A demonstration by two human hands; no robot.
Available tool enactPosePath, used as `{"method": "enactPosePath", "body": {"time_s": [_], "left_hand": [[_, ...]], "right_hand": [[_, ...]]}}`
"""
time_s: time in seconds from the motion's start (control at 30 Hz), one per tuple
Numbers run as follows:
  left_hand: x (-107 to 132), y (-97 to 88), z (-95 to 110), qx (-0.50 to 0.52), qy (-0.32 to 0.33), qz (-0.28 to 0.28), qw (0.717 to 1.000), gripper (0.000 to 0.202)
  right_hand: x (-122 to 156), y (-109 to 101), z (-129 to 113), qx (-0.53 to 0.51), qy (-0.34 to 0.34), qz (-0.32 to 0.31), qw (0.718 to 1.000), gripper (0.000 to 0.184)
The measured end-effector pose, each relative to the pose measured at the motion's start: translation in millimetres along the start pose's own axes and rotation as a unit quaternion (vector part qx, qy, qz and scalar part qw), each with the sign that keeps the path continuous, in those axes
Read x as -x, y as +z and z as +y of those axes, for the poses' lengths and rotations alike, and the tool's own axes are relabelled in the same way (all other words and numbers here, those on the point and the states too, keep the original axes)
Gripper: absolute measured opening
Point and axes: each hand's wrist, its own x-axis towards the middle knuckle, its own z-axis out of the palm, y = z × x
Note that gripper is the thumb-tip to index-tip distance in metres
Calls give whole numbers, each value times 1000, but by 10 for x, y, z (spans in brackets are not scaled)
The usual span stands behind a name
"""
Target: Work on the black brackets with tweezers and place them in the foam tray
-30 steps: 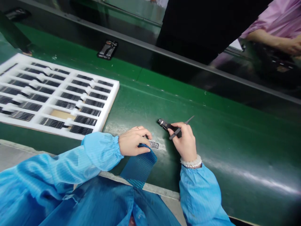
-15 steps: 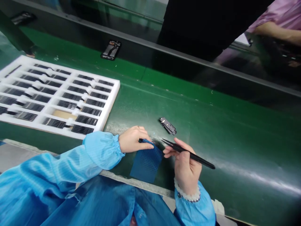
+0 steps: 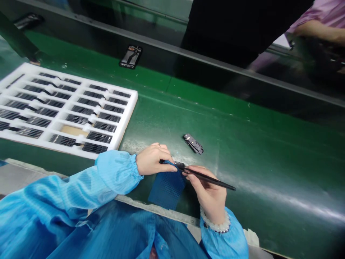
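My left hand [image 3: 155, 159] is closed, thumb and fingers pinching a small dark part [image 3: 179, 164] mostly hidden by the fingers. Under the thumb runs the raised edge of a blue sheet [image 3: 167, 187] marked with rows of small dots. Black tweezers [image 3: 212, 179] are gripped in my right hand [image 3: 211, 196], and their tips meet the dark part beside my left fingertips. Just beyond both hands lies a little stack of black plastic pieces [image 3: 193, 143], apart from them.
At left stands a white foam tray [image 3: 129, 111] of black flat parts in rows. A phone screen assembly [image 3: 130, 57] rests on the green surface [image 3: 256, 154] farther back; another dark one [image 3: 28, 21] is at far left. Across the bench, a person's pink sleeve [image 3: 327, 14] shows.
My right hand has moved left, bringing the tweezer tips to the part in my left hand. The phone screen assembly and stacked pieces have shifted slightly right. My left hand stays almost still.
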Motion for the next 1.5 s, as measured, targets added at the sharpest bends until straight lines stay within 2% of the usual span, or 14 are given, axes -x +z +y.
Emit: {"method": "enactPosePath", "body": {"time_s": [0.27,0.53,0.77,1.3,1.4,1.5], "left_hand": [[6,-7,-3,0,-12,-10,1000,30],[-5,-5,2,-12,-4,-5,1000,24],[-2,-16,27,3,1,-12,1000,17],[-6,-10,34,7,1,-14,1000,16],[-4,-10,24,3,-1,-12,1000,17],[11,-1,25,-4,18,-18,1000,16]], "right_hand": [[3,-7,14,16,-6,-4,1000,16],[-5,-11,4,17,-20,-13,1000,16],[1,-16,14,4,-6,-11,1000,17],[-16,4,-15,-29,12,-18,999,21],[-25,-9,-30,-34,15,-3,999,17],[-38,-57,-2,-20,58,39,997,12]]}}
